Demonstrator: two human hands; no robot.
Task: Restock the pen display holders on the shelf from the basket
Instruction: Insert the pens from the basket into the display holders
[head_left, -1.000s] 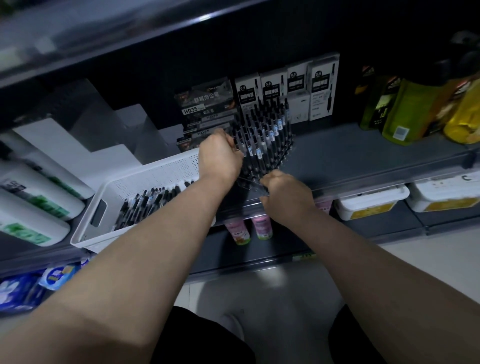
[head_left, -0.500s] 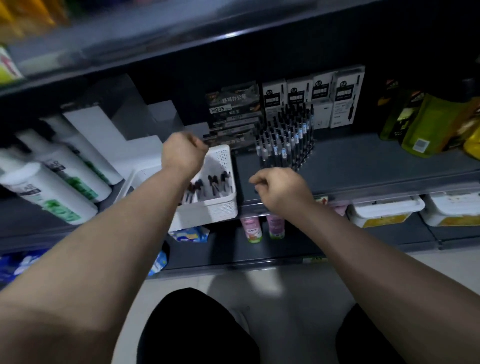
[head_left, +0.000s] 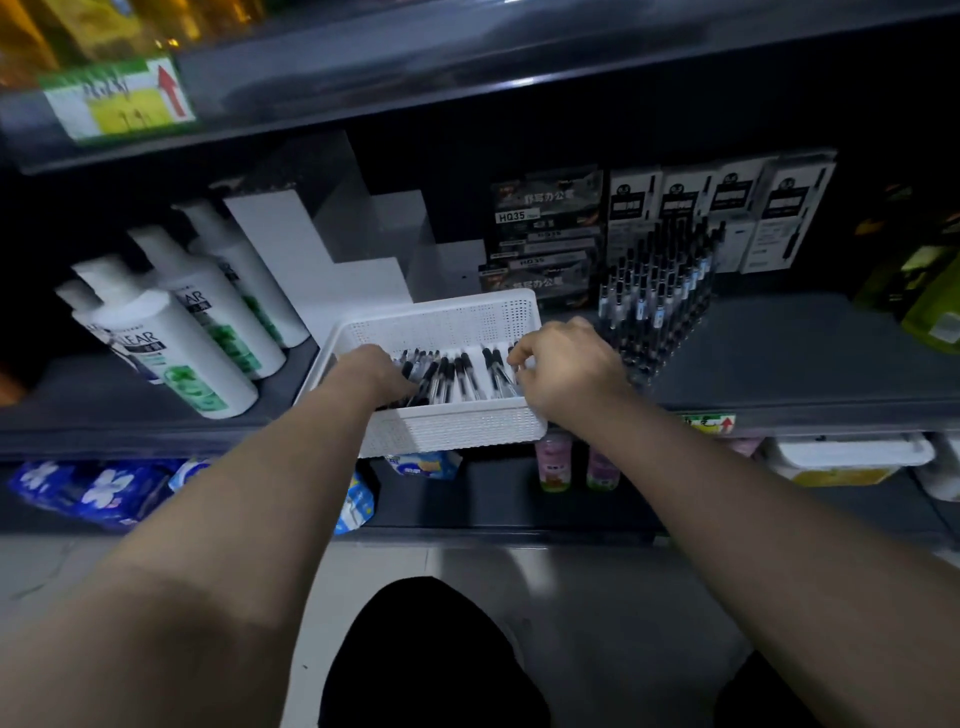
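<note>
A white perforated basket (head_left: 441, 327) sits on the dark shelf, with several black pens (head_left: 457, 374) lying in it. My left hand (head_left: 374, 371) reaches into the basket's left side, its fingers down among the pens. My right hand (head_left: 566, 358) is over the basket's right end, fingers curled down onto the pens there; whether either hand grips a pen is hidden. Right of the basket stands the pen display holder (head_left: 654, 301), packed with upright black pens.
White shampoo bottles (head_left: 171, 332) lie to the left of the basket. Boxed pen packs (head_left: 545, 234) and carded pens (head_left: 727, 208) stand behind. A white stepped stand (head_left: 322, 260) is behind the basket. Green pouches (head_left: 930, 291) sit at far right. Lower shelf holds small bottles and tubs.
Both hands have left the pen display holder and moved left into the basket. The view shifted, so the basket sits at centre.
</note>
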